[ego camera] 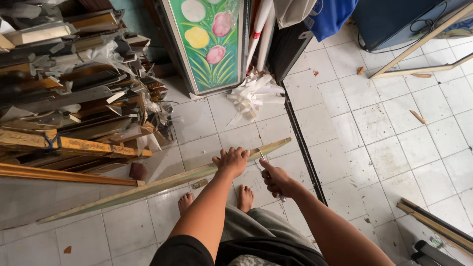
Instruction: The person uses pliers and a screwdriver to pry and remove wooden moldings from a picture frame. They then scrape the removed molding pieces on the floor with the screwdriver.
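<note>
Moulding strip, long and pale green, runs diagonally across the white tiled floor, far end toward a black rail. My left hand lies over it near that end, fingers curled on top, gripping. My right hand is closed around a small tool at the strip's edge; can't tell what kind. Bare feet just below the strip. To the left: dense stack of frame mouldings, close to the strip's near end, tight there. Ahead: framed flower picture leaning upright, white paper scraps at its base. To the right: open tiles, a few wood chips, loose sticks at lower right edge.
</note>
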